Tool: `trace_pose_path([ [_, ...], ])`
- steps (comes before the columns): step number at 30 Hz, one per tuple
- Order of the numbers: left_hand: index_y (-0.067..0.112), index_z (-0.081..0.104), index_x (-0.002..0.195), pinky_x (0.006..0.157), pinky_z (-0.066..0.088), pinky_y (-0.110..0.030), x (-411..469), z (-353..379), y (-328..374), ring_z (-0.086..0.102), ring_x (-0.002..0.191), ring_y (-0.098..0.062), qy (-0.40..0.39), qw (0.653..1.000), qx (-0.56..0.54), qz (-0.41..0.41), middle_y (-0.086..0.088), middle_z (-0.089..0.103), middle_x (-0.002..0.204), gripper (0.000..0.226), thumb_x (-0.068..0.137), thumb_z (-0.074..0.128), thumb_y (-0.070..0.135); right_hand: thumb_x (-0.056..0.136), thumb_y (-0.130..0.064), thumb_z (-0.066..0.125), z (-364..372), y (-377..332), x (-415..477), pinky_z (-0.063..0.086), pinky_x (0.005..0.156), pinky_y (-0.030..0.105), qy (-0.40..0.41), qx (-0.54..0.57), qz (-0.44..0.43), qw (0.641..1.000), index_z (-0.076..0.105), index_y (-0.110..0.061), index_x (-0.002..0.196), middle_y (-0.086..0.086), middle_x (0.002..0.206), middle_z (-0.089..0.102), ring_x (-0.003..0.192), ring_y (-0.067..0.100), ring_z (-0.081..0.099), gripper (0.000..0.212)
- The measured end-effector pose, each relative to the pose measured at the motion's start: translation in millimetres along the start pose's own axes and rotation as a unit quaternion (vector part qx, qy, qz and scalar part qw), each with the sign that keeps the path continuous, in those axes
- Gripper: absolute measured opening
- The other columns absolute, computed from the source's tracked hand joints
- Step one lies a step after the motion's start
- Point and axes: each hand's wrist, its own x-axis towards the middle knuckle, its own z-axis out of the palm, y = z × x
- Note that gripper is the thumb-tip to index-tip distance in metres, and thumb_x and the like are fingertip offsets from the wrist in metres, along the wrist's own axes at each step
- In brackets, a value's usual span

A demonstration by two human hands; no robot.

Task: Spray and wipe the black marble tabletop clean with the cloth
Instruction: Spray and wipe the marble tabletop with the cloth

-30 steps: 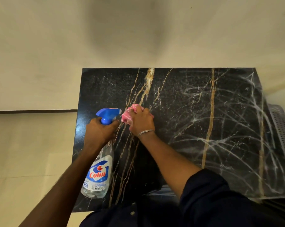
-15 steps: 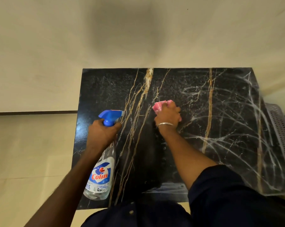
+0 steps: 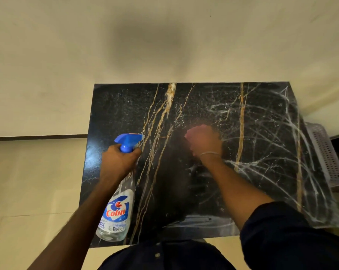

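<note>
The pink cloth (image 3: pixel 191 133) is sitting near the middle of the black marble surface (image 3: pixel 262 191), between two gold lines in the stone. The right grip (image 3: pixel 205 143) is lying on top of it and pressing it down. Only a bit of pink is peeking out at the far left of the hand. The fingers are looking curled over the cloth, but the hand is blurry, so this is hard to see well.

The biggest part of the surface is lying to the right of the cloth, and a smaller part to the left. The surface is running long from left to right, so I think a wipe will be going sideways. The right grip is the one nearer to that big side.

The left grip (image 3: pixel 120 162) is wrapping round the neck of the spray bottle (image 3: pixel 118 209). It is holding the bottle over the left part of the surface. The blue nozzle (image 3: pixel 128 140) is pointing far and right, toward the cloth.

White lines are crossing the right side. I cannot tell if they are stone or dirt. A white basket (image 3: pixel 326 152) is sticking out past the right edge, partly cut off. A dark sleeve (image 3: pixel 281 230) is hiding the near right corner.
</note>
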Motion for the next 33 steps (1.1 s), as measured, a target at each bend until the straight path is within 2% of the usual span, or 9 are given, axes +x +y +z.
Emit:
trace_pose_path([
  [5,0.017,0.059,0.084,0.059,0.051,-0.025,-13.3,-0.2,-3.4,0.066,0.063,-0.019,-0.004,1.0,0.003,0.003,-0.007,0.067,0.071,0.014,0.087,0.07,0.025,0.08,-0.046,0.072,0.6,-14.8,-1.6,0.055,0.082,0.049,-0.006,0.005,0.059,0.998,0.045,-0.019,0.141,0.011,0.136,0.039,0.116,0.036,0.045,0.072],
  [11,0.018,0.056,0.075,0.053,0.044,-0.02,-29.6,4.3,-6.9,0.062,0.055,-0.012,0.014,1.0,0.02,-0.006,-0.003,0.064,0.063,0.019,0.087,0.069,0.024,0.082,-0.048,0.067,25.6,-104.1,-53.3,0.053,0.069,0.044,-0.01,-0.074,-0.115,0.991,0.039,-0.017,0.14,0.015,0.133,0.04,0.112,0.033,0.046,0.072],
  [13,0.018,0.056,0.076,0.051,0.044,-0.02,-32.5,5.5,-7.0,0.062,0.053,-0.011,0.015,1.0,0.023,-0.008,-0.002,0.064,0.062,0.019,0.087,0.07,0.025,0.084,-0.048,0.065,28.5,-113.6,-61.1,0.052,0.069,0.041,-0.009,-0.094,-0.157,0.983,0.039,-0.015,0.141,0.015,0.134,0.041,0.113,0.031,0.048,0.071],
  [15,0.018,0.056,0.077,0.051,0.044,-0.019,-33.9,5.2,-8.0,0.062,0.053,-0.011,0.014,1.0,0.018,-0.009,-0.002,0.064,0.063,0.018,0.087,0.07,0.025,0.082,-0.047,0.067,25.7,-106.6,-58.8,0.054,0.07,0.043,-0.021,-0.083,-0.179,0.98,0.039,-0.016,0.141,0.014,0.134,0.04,0.113,0.032,0.046,0.072],
  [18,0.017,0.056,0.077,0.053,0.045,-0.02,-34.5,5.1,-8.8,0.062,0.056,-0.014,0.006,1.0,0.012,-0.001,-0.005,0.065,0.064,0.018,0.088,0.069,0.024,0.085,-0.044,0.066,21.4,-74.9,-45.3,0.057,0.074,0.049,-0.029,-0.047,-0.138,0.989,0.041,-0.018,0.14,0.012,0.133,0.038,0.113,0.033,0.045,0.066],
  [22,0.017,0.056,0.076,0.054,0.046,-0.021,-37.4,7.0,-9.0,0.063,0.058,-0.017,0.005,1.0,0.015,0.001,-0.009,0.066,0.067,0.019,0.088,0.069,0.023,0.084,-0.046,0.065,9.1,-16.1,-28.9,0.054,0.083,0.047,-0.022,-0.018,-0.036,0.999,0.044,-0.018,0.137,0.012,0.135,0.037,0.117,0.034,0.044,0.063],
  [25,0.018,0.055,0.079,0.052,0.045,-0.019,-39.3,9.8,-10.9,0.065,0.061,-0.017,0.001,1.0,0.014,-0.004,-0.007,0.066,0.07,0.018,0.088,0.069,0.025,0.089,-0.046,0.06,2.9,14.5,-21.7,0.051,0.087,0.045,-0.004,-0.028,0.006,1.0,0.044,-0.016,0.139,0.014,0.136,0.039,0.119,0.036,0.045,0.061],
  [29,0.016,0.058,0.091,0.043,0.041,-0.009,-38.8,11.2,-15.5,0.063,0.054,-0.008,-0.004,1.0,0.007,-0.012,-0.001,0.065,0.068,0.016,0.088,0.07,0.026,0.094,-0.047,0.052,11.4,0.7,-27.0,0.051,0.082,0.044,0.019,-0.006,0.037,0.999,0.045,-0.013,0.14,0.015,0.133,0.04,0.116,0.036,0.046,0.058],
  [33,0.013,0.06,0.094,0.047,0.044,-0.012,-39.1,14.7,-22.1,0.064,0.055,-0.008,-0.014,1.0,0.006,-0.013,-0.001,0.066,0.069,0.018,0.088,0.07,0.026,0.087,-0.046,0.062,30.8,-47.7,-59.7,0.055,0.08,0.046,-0.006,-0.006,-0.026,1.0,0.039,-0.011,0.141,0.018,0.139,0.036,0.118,0.036,0.044,0.069],
])
